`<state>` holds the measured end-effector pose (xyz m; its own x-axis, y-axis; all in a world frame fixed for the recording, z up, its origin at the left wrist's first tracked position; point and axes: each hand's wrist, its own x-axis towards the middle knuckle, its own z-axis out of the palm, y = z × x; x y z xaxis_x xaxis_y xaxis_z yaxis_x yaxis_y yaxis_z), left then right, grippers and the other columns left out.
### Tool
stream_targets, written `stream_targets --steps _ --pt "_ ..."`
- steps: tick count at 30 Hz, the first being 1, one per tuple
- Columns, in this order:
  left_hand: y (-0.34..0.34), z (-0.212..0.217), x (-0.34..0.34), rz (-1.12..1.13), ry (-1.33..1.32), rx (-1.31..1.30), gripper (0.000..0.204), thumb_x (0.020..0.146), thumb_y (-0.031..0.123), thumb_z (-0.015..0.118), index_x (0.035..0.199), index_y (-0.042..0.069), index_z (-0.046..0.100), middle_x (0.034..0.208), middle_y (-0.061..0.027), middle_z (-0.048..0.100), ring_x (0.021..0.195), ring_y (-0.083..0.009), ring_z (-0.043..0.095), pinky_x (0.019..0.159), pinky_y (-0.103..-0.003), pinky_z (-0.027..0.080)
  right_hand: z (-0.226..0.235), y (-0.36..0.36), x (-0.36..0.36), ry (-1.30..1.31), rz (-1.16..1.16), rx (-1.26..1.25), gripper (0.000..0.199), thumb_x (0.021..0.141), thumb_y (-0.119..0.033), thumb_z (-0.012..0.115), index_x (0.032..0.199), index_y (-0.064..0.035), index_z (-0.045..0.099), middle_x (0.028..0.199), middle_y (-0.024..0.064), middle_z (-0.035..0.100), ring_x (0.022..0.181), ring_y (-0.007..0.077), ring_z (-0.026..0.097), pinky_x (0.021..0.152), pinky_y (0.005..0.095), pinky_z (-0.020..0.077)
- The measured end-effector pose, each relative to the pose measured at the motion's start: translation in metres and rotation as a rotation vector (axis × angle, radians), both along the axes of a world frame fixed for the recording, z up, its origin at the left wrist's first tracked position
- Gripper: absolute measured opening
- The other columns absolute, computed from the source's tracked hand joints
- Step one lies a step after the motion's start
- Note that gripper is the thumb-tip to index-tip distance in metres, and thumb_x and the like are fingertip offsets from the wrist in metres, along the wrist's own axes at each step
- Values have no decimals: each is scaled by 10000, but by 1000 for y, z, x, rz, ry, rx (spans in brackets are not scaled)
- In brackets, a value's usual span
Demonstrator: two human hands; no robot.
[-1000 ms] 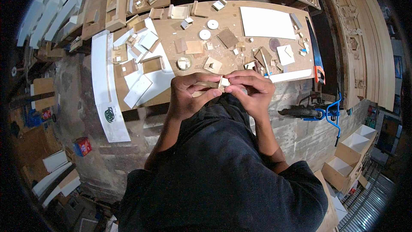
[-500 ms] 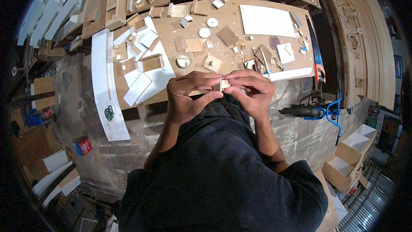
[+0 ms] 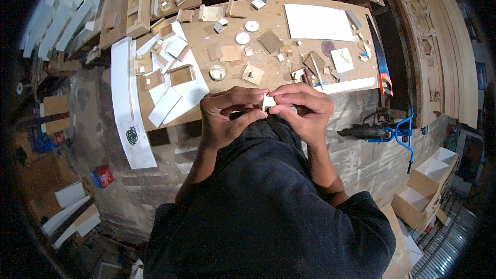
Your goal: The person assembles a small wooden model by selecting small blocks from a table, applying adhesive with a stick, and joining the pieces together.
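Between the fingertips of both hands is a small pale wooden piece (image 3: 268,102), held at the near edge of the workbench. My left hand (image 3: 230,111) pinches its left side with thumb and fingers. From the other side my right hand (image 3: 304,107) grips it the same way. Fingers hide part of the piece, so its full shape does not show. Just beyond it on the bench lies a square wooden plate (image 3: 253,74) with a small block standing on it. A round clear lid or dish (image 3: 217,73) sits to the left of that plate.
The workbench (image 3: 206,36) carries small wooden boxes, offcuts and two white discs (image 3: 242,38). A large white panel (image 3: 318,22) lies at the back right. A handsaw (image 3: 385,83) hangs over the right edge. A blue-framed bike (image 3: 400,134) stands on the floor at right.
The small wooden piece has been turned between my fingers, so a broader pale face shows. Both hands keep their hold in nearly the same place. The view has shifted slightly.
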<state>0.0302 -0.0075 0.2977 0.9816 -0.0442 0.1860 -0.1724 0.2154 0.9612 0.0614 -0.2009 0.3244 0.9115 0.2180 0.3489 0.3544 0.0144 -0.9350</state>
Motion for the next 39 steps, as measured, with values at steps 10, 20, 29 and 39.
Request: stream_targets --steps 10,20,29,39 --pt "-22 -2 2 20 154 -27 274 787 -22 807 1039 -56 705 994 -160 729 860 -165 711 764 -258 604 -7 -18 -2 -60 -90 -57 174 742 20 814 909 19 766 952 146 745 851 207 726 763 283 571" --pt "-55 -61 -3 -22 599 -13 178 855 81 752 964 -55 717 868 -110 727 747 -144 693 685 -277 598 -106 -55 -6 421 61 125 131 816 42 765 945 28 746 1022 118 715 828 90 676 673 195 550" --pt "-105 -80 11 20 694 94 224 908 88 706 1081 -54 720 920 -102 730 782 -113 679 679 -257 613 -147 -100 16 581 156 92 126 806 70 753 924 29 744 982 98 707 834 129 678 715 249 552" --pt "-139 -105 16 58 945 103 260 915 91 694 1126 -60 699 962 -112 728 824 -136 688 708 -270 617 -177 -141 56 821 423 81 125 822 -86 807 896 -1 753 822 70 729 723 118 664 666 270 537"
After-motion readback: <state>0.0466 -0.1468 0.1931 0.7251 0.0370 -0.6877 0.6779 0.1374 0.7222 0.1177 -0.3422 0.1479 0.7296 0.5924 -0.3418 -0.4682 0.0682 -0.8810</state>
